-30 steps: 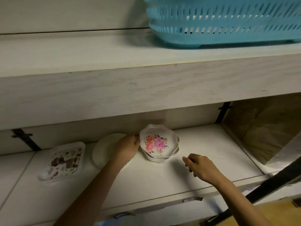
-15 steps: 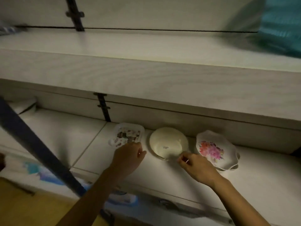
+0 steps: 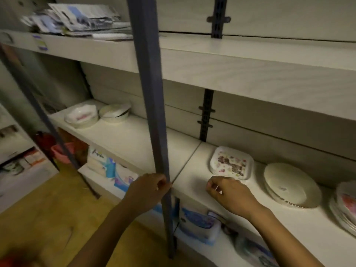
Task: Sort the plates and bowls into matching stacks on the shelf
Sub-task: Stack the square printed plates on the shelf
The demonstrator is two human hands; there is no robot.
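Stacks are laid by kind along the shelf (image 3: 134,139), each pattern kept to its own pile so that like is set on like. The square patterned plates (image 3: 231,163) are placed just right of the board seam, the round cream plates (image 3: 290,185) beside them, and the floral plates (image 3: 346,207) are cut off by the right edge. Well apart, at the far left end, a pink-marked bowl (image 3: 81,116) and the cream bowls (image 3: 115,111) are kept together, probably still to be sorted.

The left hand (image 3: 146,189) is curled against the blue upright post (image 3: 152,112); whether the post is gripped or only touched cannot be told. The right hand (image 3: 229,191) is held loosely curled just in front of the square plates, and nothing is seen in it.

No writing can be read: the mark inside the round plates, the label (image 3: 41,42) on the upper board and the printed packets (image 3: 198,222) below are all blurred.
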